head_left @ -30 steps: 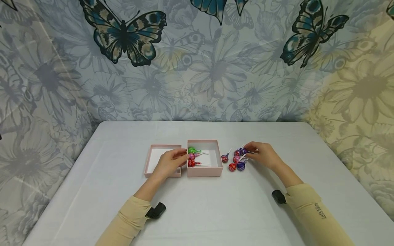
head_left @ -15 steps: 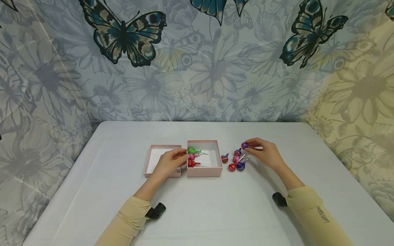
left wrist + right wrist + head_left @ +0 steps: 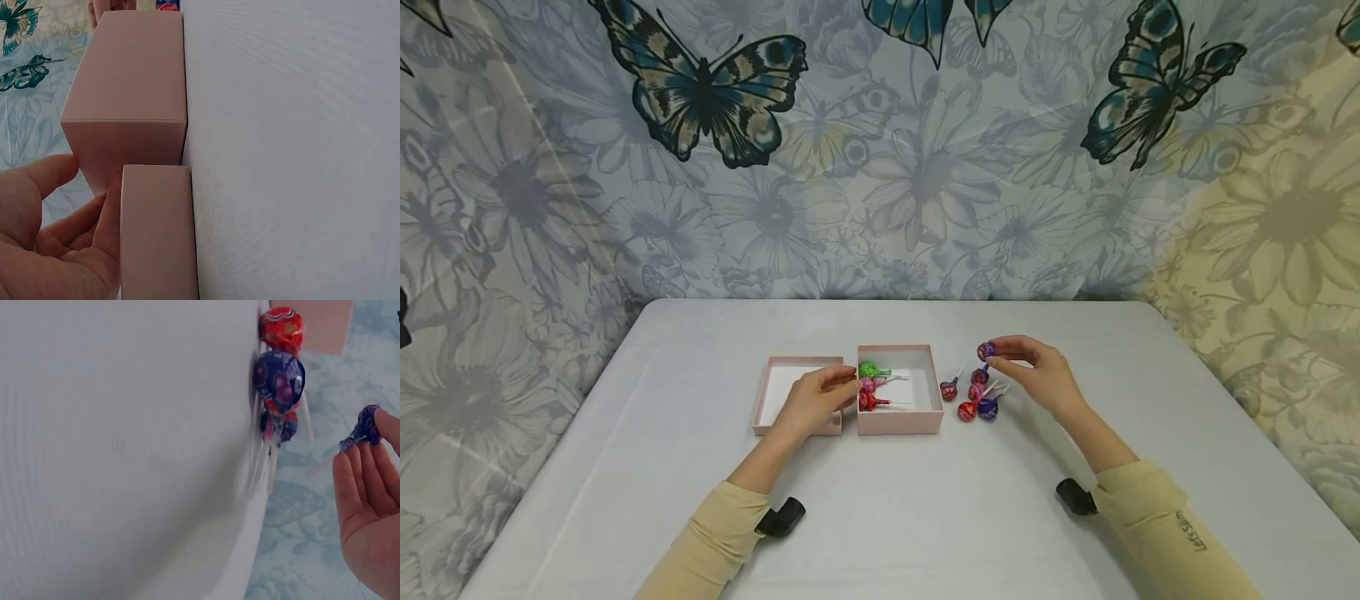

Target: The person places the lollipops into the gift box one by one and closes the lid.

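Observation:
My left hand (image 3: pixel 816 398) rests at the left wall of the open pink box (image 3: pixel 898 423), its fingertips touching that side beside the shallow pink lid (image 3: pixel 156 231). Inside the box lie a green lollipop (image 3: pixel 870 368), a pink one (image 3: pixel 868 384) and a red one (image 3: pixel 869 401), near the left side. My right hand (image 3: pixel 1037 371) pinches a purple-wrapped lollipop (image 3: pixel 367 427) by its candy end, raised over the pile, with its white stick pointing away from the palm. Below it on the table are a red lollipop (image 3: pixel 281 328), a dark purple one (image 3: pixel 279 380) and several others.
One lollipop (image 3: pixel 949 389) lies apart, close to the box's right wall. The white table (image 3: pixel 880 517) carries everything, with a butterfly-patterned cloth (image 3: pixel 925 183) behind it. A black wrist camera (image 3: pixel 781 517) sits under the left sleeve, another black camera (image 3: pixel 1077 497) under the right.
My right hand has picked the purple lollipop up from the back of the pile and moved it slightly left. The left hand stays in place at the box.

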Action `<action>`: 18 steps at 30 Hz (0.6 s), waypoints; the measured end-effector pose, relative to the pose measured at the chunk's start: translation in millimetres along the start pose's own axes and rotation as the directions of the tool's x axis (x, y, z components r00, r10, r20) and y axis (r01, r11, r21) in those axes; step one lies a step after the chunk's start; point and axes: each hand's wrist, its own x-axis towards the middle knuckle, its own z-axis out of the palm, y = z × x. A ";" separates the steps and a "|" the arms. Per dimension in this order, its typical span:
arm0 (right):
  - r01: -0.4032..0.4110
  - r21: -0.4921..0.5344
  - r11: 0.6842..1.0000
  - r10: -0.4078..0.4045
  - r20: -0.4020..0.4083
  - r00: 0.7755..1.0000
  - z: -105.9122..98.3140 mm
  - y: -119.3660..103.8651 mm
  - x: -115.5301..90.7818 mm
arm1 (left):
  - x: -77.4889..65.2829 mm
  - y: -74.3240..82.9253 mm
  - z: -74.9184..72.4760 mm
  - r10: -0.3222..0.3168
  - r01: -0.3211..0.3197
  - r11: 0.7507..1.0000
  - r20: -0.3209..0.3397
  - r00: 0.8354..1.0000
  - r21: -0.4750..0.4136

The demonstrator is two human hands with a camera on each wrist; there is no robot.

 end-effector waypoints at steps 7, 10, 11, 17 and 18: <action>-0.051 0.147 0.988 0.048 0.023 0.999 6.6 -6.5 -0.4 | -0.5 1.4 0.7 -0.003 0.003 1.000 0.002 1.000 0.003; -0.055 0.189 0.980 0.049 0.038 0.998 9.9 -12.6 -1.2 | -0.7 2.2 1.1 -0.003 0.003 1.000 0.000 1.000 0.000; -0.053 0.199 0.979 0.045 0.043 0.998 10.8 -15.1 -1.4 | -0.8 2.3 1.3 -0.003 0.003 1.000 -0.001 1.000 -0.003; -0.052 0.233 0.971 0.036 0.070 0.997 18.8 -31.7 -1.3 | -0.7 0.2 1.5 -0.006 0.006 1.000 -0.002 1.000 0.000; -0.050 0.236 0.970 0.034 0.072 0.997 20.6 -33.9 -1.1 | -0.7 -0.4 1.5 -0.008 0.008 1.000 0.000 1.000 0.003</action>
